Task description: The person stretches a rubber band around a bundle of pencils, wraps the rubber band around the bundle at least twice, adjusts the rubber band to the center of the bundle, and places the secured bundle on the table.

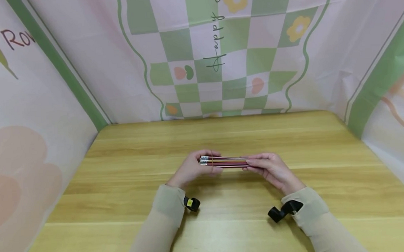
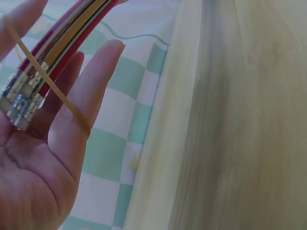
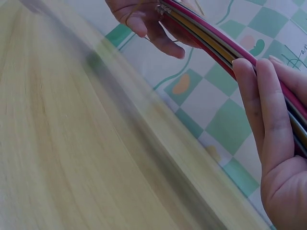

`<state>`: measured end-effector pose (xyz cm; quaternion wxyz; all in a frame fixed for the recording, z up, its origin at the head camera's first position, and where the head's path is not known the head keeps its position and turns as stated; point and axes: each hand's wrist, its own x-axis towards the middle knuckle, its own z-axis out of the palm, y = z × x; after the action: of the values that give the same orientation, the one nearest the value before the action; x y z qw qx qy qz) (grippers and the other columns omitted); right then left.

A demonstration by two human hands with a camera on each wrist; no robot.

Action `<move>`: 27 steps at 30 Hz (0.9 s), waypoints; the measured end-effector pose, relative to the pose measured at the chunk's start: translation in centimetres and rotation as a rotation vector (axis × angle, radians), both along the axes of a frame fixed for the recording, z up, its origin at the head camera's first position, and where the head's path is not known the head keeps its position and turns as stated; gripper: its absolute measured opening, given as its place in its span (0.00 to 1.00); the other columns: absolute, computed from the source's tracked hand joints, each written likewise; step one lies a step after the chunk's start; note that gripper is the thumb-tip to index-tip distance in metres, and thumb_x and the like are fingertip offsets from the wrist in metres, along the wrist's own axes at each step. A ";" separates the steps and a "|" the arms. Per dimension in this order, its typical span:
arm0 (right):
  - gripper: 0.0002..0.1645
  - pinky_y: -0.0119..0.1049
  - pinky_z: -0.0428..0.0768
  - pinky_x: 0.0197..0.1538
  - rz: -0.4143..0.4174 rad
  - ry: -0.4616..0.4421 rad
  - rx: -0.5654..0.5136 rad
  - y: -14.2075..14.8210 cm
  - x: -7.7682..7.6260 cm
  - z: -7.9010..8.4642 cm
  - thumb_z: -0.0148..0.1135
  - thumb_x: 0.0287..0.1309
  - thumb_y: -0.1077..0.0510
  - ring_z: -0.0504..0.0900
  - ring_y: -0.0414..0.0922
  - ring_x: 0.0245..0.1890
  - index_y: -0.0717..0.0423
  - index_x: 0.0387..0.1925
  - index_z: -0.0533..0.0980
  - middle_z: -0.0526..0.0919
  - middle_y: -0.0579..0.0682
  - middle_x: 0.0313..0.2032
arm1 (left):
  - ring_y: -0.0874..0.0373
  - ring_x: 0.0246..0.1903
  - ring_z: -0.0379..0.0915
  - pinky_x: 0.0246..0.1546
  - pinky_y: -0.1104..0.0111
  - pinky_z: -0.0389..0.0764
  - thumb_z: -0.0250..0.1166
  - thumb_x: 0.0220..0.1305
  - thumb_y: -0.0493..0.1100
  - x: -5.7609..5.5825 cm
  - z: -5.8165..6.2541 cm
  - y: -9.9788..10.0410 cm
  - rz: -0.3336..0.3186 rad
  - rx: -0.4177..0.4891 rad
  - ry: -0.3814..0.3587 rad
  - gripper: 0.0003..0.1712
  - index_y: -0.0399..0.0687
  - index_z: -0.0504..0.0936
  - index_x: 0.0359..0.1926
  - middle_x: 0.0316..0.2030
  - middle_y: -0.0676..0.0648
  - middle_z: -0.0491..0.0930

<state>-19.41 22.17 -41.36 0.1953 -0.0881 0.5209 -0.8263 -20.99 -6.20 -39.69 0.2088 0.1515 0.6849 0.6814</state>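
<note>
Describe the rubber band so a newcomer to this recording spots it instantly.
Over the wooden table, the right hand grips a pencil bundle. Follow it to the silvery eraser ends near the left hand, where the tan rubber band is stretched. Unlike the straight pencils, it is a thin strand running crosswise.

The desk [image 1: 231, 199] is a pale yellow-brown, wood-grained surface that spreads across the lower half of the head view, its straight far edge near mid-frame and its far corners rounded. Darker grain bands run from left to right, and a soft sheen lies at bottom centre. It fills the left wrist view's right side and the right wrist view's lower left.
</note>
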 end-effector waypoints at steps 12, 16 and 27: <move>0.18 0.26 0.84 0.44 0.006 -0.005 -0.030 0.1 0.0 0.1 0.52 0.67 0.74 0.89 0.46 0.37 0.58 0.37 0.87 0.88 0.52 0.44 | 0.52 0.38 0.84 0.43 0.56 0.86 0.73 0.52 0.31 -0.2 -0.8 0.3 0.010 0.080 -0.058 0.30 0.38 0.79 0.58 0.48 0.39 0.83; 0.17 0.26 0.84 0.44 -0.002 -0.003 -0.038 0.1 0.0 0.1 0.52 0.67 0.73 0.89 0.46 0.37 0.58 0.37 0.87 0.89 0.53 0.43 | 0.44 0.42 0.84 0.46 0.52 0.85 0.72 0.54 0.30 -0.1 -1.1 0.6 0.019 0.106 -0.067 0.33 0.36 0.75 0.62 0.51 0.39 0.81; 0.19 0.27 0.84 0.43 -0.023 -0.003 -0.112 -0.2 -0.1 0.2 0.50 0.67 0.75 0.90 0.48 0.36 0.60 0.37 0.87 0.89 0.55 0.43 | 0.37 0.55 0.78 0.49 0.52 0.84 0.65 0.60 0.28 0.1 -1.9 1.0 0.019 0.287 -0.161 0.29 0.32 0.72 0.63 0.57 0.34 0.78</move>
<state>-19.48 21.95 -41.17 0.1817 -0.0916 0.4745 -0.8564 -20.87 -5.23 -41.54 0.2329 0.1179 0.5631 0.7841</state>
